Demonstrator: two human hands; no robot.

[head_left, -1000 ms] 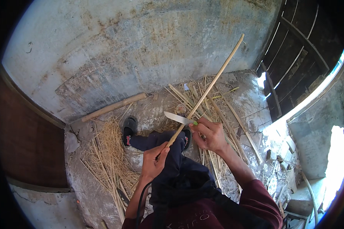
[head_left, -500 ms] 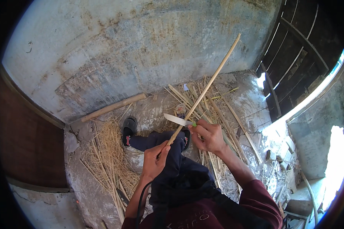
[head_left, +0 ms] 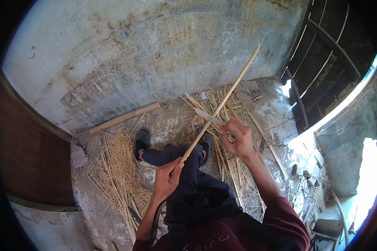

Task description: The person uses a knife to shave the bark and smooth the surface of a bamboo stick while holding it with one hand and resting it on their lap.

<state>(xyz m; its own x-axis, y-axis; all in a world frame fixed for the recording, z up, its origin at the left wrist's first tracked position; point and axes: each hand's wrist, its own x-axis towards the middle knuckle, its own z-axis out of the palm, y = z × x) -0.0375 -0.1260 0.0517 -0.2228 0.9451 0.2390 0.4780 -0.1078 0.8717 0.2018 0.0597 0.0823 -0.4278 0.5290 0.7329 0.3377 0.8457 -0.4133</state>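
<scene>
My left hand [head_left: 167, 180] is closed on the near end of a long, pale bamboo strip [head_left: 234, 90], pinching it between thumb and fingers above my left thigh. The strip slants up and away to the right, its far end in front of the wall. In my right hand [head_left: 240, 141] is a knife with a light blade [head_left: 208, 116] and a green handle, mostly hidden by the fingers. The blade lies across the strip around its middle, pointing up and to the left.
A heap of thin shavings and strips [head_left: 123, 167] lies on the floor at the left. More long strips [head_left: 262, 134] lie at the right. A thick pole [head_left: 125, 118] rests along the wall [head_left: 125, 62]. Broken rubble [head_left: 312, 167] and a dark slatted wooden panel [head_left: 322, 62] are farther right.
My right hand and the knife have moved up and to the right along the strip, away from my left hand. The strip's far end has dipped slightly.
</scene>
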